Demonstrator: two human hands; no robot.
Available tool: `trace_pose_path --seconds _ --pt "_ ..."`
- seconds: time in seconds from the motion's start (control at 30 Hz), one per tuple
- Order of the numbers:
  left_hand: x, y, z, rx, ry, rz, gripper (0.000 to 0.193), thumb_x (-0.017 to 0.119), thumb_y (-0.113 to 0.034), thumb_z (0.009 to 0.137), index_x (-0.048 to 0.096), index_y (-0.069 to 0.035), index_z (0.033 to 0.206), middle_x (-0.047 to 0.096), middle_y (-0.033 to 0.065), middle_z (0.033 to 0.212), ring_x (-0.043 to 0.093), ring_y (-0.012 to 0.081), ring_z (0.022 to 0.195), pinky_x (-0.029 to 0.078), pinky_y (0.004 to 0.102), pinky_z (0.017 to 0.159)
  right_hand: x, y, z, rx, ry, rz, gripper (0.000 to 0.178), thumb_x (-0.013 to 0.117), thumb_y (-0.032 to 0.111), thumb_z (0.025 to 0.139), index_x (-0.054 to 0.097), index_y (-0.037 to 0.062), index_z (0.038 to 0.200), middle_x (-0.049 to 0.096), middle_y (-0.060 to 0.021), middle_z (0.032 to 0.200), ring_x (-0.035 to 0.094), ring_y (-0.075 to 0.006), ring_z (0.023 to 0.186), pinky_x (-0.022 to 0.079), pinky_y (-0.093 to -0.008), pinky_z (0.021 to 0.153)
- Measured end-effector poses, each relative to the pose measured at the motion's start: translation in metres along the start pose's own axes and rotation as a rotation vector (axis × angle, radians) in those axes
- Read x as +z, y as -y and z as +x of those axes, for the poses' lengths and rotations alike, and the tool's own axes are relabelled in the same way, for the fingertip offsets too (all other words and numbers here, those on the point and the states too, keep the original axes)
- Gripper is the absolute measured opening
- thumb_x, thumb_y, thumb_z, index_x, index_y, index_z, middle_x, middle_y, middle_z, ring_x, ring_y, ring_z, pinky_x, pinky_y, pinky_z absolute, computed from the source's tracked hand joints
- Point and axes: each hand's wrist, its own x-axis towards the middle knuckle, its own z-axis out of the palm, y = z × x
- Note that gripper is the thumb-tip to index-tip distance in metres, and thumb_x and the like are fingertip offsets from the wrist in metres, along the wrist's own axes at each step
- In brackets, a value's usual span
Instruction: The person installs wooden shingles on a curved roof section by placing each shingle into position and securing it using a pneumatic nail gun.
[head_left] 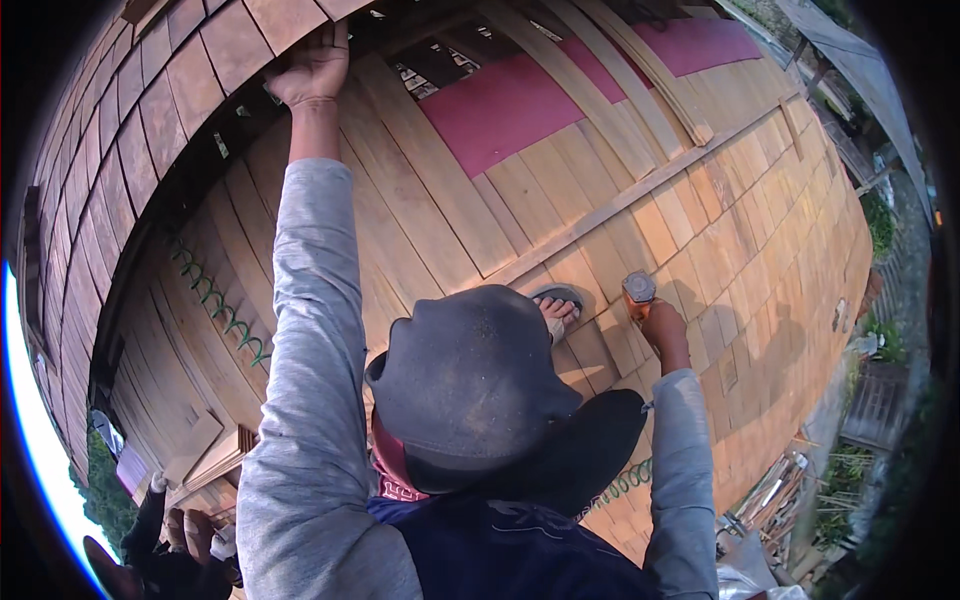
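My left arm reaches up to the overhanging edge of the upper shingle roof (240, 45). There my left hand (312, 78) holds on to the edge, palm turned towards me, its fingertips partly hidden under the shingles. Low on the right, my right hand (664, 328) is closed round the grip of an orange and grey nail gun (638, 290), just above the wooden shingles (745, 250) of the lower slope. A green coiled hose (622, 482) shows beside my right arm. My sandalled foot (558, 306) stands on the shingles, close to the nail gun.
A long wooden batten (610, 212) crosses the slope. Beyond it lie loose boards and red sheets (500, 110). Another green coiled hose (215, 300) rests at left. A stack of shingles (215, 455) and another person (185, 560) are at lower left. The roof edge drops away at right.
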Motion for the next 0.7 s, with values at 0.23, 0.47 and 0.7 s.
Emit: trace_pose_path --seconds 0.23,0.47,0.7 --pt "-0.052 0.109 -0.01 -0.395 -0.443 0.789 0.073 0.043 -0.059 0.112 0.062 0.006 0.136 0.066 0.0264 0.142 0.065 0.0383 0.132 0.05 0.0515 0.116 -0.015 -0.007 0.018 -0.018 0.081 0.006 0.031 0.066 0.017 0.095 0.072 0.0087 0.124 0.078 -0.0198 0.117 0.076 -0.0387 0.11 0.061 -0.0499 0.094" --pt "-0.156 0.315 -0.007 -0.698 0.165 1.461 0.062 0.075 -0.04 0.101 0.061 0.004 0.143 0.072 0.0167 0.131 0.07 0.0295 0.12 0.054 0.0422 0.11 -0.022 0.003 0.026 0.071 0.15 -0.053 0.032 0.069 0.011 0.09 0.07 0.0075 0.123 0.077 -0.0196 0.116 0.077 -0.0379 0.107 0.062 -0.0506 0.089" --pt "-0.225 0.415 0.027 -0.492 1.068 2.065 0.088 0.092 -0.038 0.079 0.057 -0.006 0.153 0.047 0.0175 0.166 0.037 0.0359 0.158 0.029 0.0526 0.13 -0.027 0.029 0.024 0.117 0.089 -0.071 0.028 0.069 0.009 0.092 0.063 0.0024 0.118 0.073 -0.0185 0.111 0.078 -0.0379 0.095 0.064 -0.0492 0.079"
